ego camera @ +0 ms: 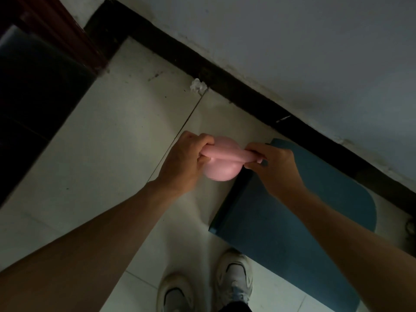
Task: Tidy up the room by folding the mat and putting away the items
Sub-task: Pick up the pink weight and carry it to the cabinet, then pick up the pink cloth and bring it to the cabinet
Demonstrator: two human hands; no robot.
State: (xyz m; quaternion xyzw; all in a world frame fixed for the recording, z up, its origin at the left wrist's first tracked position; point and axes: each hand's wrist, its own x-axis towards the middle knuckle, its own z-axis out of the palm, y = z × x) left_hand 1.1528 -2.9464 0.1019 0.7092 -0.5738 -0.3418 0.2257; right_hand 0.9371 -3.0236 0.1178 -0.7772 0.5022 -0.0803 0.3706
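Note:
A pink kettlebell (221,171) hangs above the pale tiled floor, seen from above with its handle running left to right. My left hand (184,161) grips the handle's left end. My right hand (274,165) grips the right end. Under my right forearm lies the folded blue mat (292,221), flat on the floor next to the wall. The kettlebell is just left of the mat's folded edge; whether it touches the floor is not visible.
A black skirting board (225,79) runs diagonally along the white wall behind the mat. A dark doorway with a reddish frame (56,30) is at the far left. My two white shoes (207,287) stand at the bottom. A small white scrap (198,85) lies by the skirting.

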